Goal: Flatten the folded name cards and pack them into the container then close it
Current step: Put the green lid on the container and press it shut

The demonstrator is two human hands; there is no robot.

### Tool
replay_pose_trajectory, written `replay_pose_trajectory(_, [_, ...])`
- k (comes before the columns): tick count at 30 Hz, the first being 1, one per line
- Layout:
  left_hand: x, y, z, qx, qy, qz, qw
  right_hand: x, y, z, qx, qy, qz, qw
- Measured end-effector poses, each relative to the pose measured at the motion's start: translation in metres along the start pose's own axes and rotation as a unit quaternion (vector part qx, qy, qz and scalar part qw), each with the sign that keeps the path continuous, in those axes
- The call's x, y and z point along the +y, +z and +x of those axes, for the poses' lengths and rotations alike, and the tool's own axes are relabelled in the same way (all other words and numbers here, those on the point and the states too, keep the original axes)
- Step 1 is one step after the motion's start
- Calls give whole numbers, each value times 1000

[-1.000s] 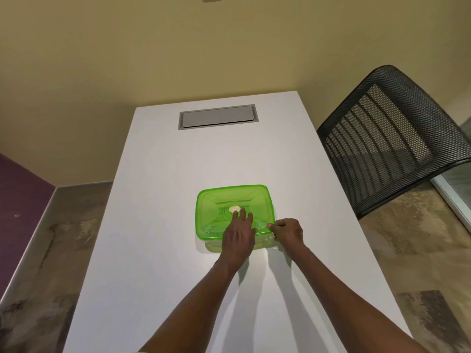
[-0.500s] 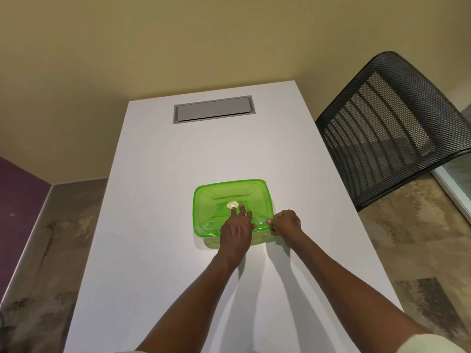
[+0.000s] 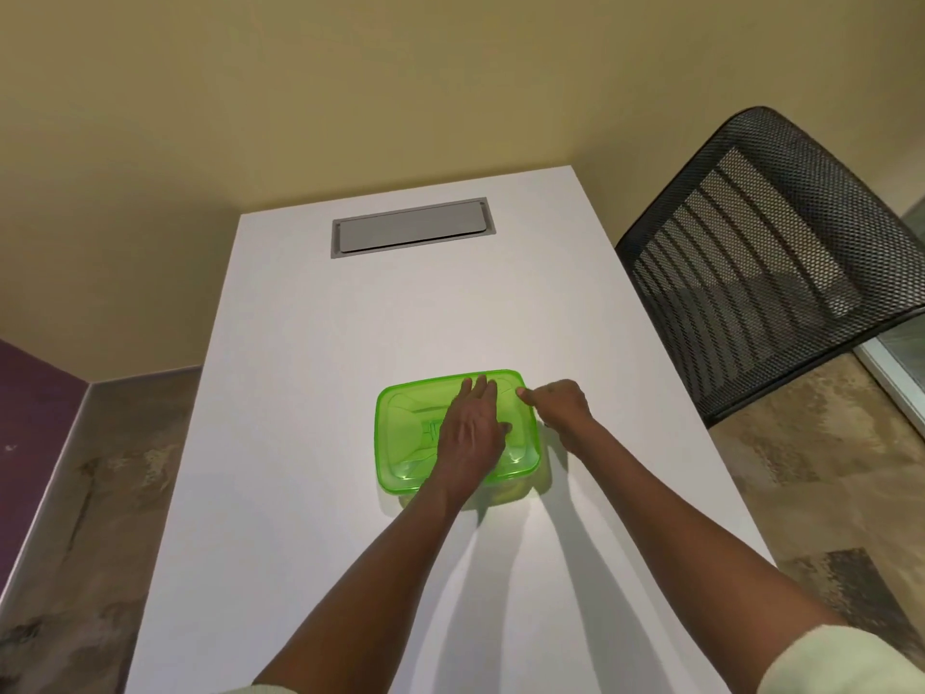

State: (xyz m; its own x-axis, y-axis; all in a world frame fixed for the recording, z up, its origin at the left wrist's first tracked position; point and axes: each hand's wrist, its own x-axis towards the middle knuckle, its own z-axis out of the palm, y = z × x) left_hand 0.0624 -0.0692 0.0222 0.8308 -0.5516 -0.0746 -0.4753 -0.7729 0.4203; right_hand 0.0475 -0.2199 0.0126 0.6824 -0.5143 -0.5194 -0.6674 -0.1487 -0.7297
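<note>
**Hands work up the lid toward its far edge**

The box, a clear green container, sits on the table with its lid on top; the lid is the landmark here. A second ago the left hand had its fingertips at the lid's centre knob. Now it lies flat across the lid's right half, fingers straight and reaching almost to the far rim, pressing down and holding nothing. The right hand has moved from the lid's near right corner to its far right corner, fingers curled, a fingertip touching the rim there; whether it pinches the rim cannot be told.

No cards lie outside the lid, so packing looks finished. The shift suggests the near edge is seated and the far side is being pressed shut.

Beyond the lid is a grey hatch; right of it, a mesh chair.
</note>
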Motion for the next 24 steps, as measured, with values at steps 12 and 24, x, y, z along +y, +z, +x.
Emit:
replay_pose_trajectory(12, [-10, 10, 31, -113, -40, 71, 990, -33, 7, 53, -31, -20, -74, 997])
replay_pose_trajectory(24, [-12, 17, 28, -118, -43, 92, 988, -47, 18, 77, -83, 29, -142, 986])
